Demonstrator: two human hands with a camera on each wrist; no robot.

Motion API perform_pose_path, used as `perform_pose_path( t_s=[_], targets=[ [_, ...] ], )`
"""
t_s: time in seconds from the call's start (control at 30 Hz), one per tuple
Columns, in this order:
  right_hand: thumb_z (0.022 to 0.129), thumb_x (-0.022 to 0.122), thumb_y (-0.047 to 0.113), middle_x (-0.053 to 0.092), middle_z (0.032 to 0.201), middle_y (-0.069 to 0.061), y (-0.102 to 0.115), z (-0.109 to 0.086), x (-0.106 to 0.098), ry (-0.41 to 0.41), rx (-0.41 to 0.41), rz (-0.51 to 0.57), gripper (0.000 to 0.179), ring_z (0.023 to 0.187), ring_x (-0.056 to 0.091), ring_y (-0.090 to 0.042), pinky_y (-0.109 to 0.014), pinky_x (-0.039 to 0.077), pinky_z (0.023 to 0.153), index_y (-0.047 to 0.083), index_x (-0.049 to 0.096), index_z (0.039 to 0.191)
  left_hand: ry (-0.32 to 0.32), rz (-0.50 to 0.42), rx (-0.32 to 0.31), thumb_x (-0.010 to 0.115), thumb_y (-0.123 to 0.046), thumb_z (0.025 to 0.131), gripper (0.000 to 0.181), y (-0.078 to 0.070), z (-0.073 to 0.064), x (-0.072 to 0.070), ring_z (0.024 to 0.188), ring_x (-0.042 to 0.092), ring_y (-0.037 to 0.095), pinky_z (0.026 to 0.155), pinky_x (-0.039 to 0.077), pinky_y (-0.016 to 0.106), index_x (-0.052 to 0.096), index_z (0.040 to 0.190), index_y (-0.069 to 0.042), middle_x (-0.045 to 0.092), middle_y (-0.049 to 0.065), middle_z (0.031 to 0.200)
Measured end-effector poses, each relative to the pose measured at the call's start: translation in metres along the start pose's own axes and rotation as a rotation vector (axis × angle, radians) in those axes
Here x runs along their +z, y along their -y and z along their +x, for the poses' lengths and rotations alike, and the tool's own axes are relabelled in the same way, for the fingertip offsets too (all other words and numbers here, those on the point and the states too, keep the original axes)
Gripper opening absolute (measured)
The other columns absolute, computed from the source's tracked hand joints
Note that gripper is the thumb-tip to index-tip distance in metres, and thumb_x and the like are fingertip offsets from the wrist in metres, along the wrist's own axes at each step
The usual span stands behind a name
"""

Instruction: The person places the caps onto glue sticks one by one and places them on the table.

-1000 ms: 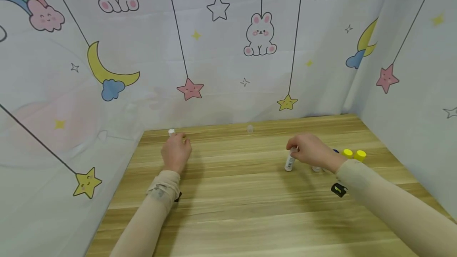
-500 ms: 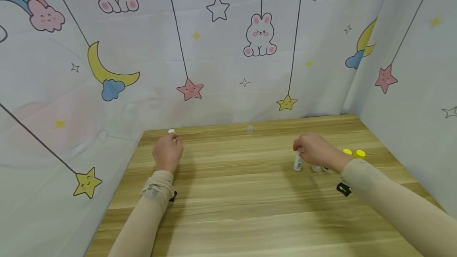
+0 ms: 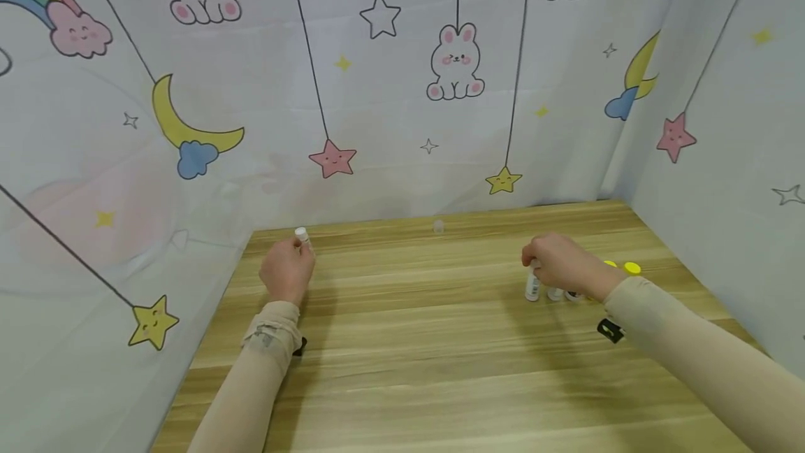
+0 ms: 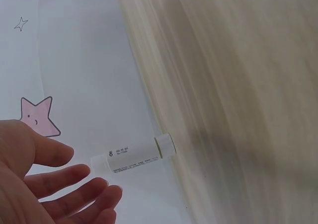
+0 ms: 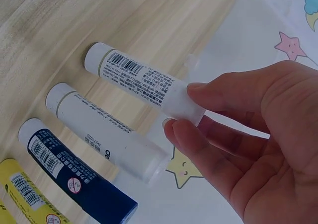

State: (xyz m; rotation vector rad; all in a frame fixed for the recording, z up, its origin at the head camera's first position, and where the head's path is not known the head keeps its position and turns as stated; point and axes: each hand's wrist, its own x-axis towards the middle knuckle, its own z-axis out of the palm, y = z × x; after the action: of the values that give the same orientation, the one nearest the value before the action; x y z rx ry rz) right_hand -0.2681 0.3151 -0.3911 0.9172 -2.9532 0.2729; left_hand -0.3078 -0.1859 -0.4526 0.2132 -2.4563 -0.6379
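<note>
My right hand [image 3: 560, 261] pinches the translucent cap end of a white glue stick [image 5: 144, 80] between thumb and fingers. That stick stands upright at the left end of a row. Beside it are another white glue stick [image 5: 107, 132] and a dark blue glue stick [image 5: 74, 172]. Near the table's back left corner, my left hand [image 3: 286, 271] is at a separate white glue stick [image 4: 134, 157]. Its fingers are loosely bent, with the fingertips [image 4: 82, 172] right at the cap and the thumb apart from it.
Yellow glue sticks [image 5: 27, 194] continue the row on the right, partly behind the right hand in the head view. A small translucent piece [image 3: 438, 227] lies at the back edge of the wooden table [image 3: 402, 369]. Patterned cloth [image 3: 390, 103] hangs behind and at both sides.
My right hand has shifted the white glue stick rightward, close to the others in the row. The left hand has moved leftward, uncovering more of the glue stick there.
</note>
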Motion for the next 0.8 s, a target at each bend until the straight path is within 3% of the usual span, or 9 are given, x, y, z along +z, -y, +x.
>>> perform_pose_path(
  t_s=[0.2,0.5,0.8],
  targets=[
    [0.079,0.068,-0.009,0.071,0.089,-0.004,-0.003,-0.003,-0.001,0.001,-0.006,-0.023,0.02,0.079,0.065,-0.019,-0.039,0.056,0.069,0.008,0.074,0.089,-0.03,-0.003,-0.059,0.055,-0.02,0.098,0.029,0.006,0.005,-0.001,0.072,0.067,0.038,0.059,0.051,0.054,0.075,0.104,0.0,0.073,0.021,0.094],
    [0.082,0.073,-0.004,0.072,0.094,-0.004,-0.003,-0.007,-0.003,0.03,0.0,-0.023,0.017,0.083,0.067,-0.021,-0.041,0.057,0.071,0.009,0.076,0.092,0.029,-0.031,-0.136,0.057,-0.025,0.096,0.037,0.008,0.01,0.003,0.095,0.065,0.044,0.077,0.05,0.06,0.07,0.12,0.0,0.07,0.022,0.112],
    [0.083,0.077,0.003,0.072,0.092,-0.003,-0.003,-0.007,-0.004,0.034,0.022,-0.04,0.011,0.079,0.066,-0.016,-0.039,0.057,0.07,0.012,0.075,0.09,0.107,-0.129,-0.244,0.061,-0.026,0.095,0.047,0.007,0.013,0.01,0.111,0.06,0.048,0.087,0.046,0.065,0.061,0.133,0.001,0.064,0.024,0.127]
  ],
)
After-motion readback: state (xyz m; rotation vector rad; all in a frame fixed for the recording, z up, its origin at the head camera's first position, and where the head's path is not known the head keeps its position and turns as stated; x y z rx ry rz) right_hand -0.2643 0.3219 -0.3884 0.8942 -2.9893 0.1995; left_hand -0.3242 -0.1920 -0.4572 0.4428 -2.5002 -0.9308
